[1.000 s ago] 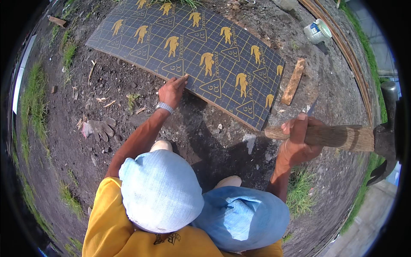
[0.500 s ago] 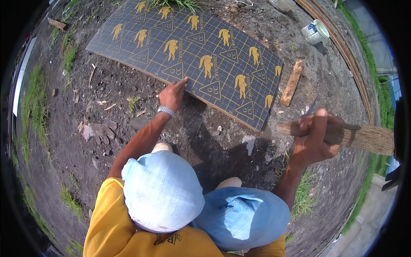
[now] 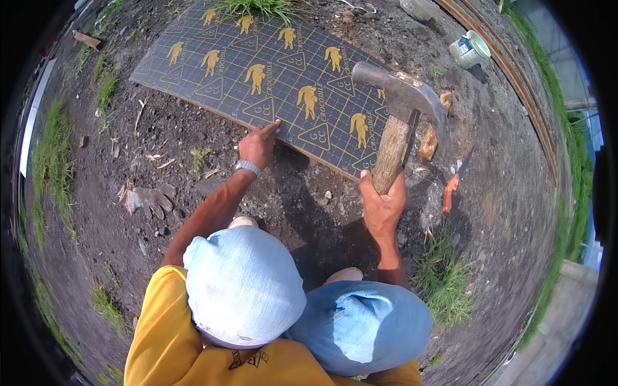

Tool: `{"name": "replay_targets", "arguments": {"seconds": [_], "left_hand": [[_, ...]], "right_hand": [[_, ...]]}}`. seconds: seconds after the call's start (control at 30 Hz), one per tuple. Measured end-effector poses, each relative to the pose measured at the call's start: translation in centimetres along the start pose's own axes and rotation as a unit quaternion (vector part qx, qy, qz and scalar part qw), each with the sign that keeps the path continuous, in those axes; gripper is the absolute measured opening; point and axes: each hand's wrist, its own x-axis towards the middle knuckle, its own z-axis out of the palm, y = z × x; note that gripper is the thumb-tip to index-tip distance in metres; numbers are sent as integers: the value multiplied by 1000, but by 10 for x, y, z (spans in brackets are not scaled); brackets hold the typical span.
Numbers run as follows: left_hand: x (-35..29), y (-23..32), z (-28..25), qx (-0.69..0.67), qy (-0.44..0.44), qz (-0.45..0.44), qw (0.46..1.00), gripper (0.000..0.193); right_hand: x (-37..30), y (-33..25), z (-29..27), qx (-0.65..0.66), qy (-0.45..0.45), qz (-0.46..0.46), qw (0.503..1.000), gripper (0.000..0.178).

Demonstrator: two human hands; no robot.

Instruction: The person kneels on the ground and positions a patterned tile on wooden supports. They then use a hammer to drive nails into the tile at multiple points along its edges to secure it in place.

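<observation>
Outdoor dirt yard, with bare soil (image 3: 84, 212) and grass tufts (image 3: 444, 276).

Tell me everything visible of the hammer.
The hammer has a worn grey metal-looking head, rounded striking end left, curved claw right, and a rough brown handle that looks wooden. The right hand grips the handle's lower end. The head is uppermost in view, seemingly raised above the dark board.
</observation>
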Motion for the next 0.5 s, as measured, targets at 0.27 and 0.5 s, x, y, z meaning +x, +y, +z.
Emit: {"name": "replay_targets", "arguments": {"seconds": [0.27, 0.5], "left_hand": [[-1, -4, 6, -24, 5, -3, 1000, 29], [-1, 0, 2, -23, 12, -9, 1000, 31]], "right_hand": [[9, -20, -51, 165, 200, -44, 965, 13], [-33, 65, 32, -186, -147, 100, 966, 39]]}}
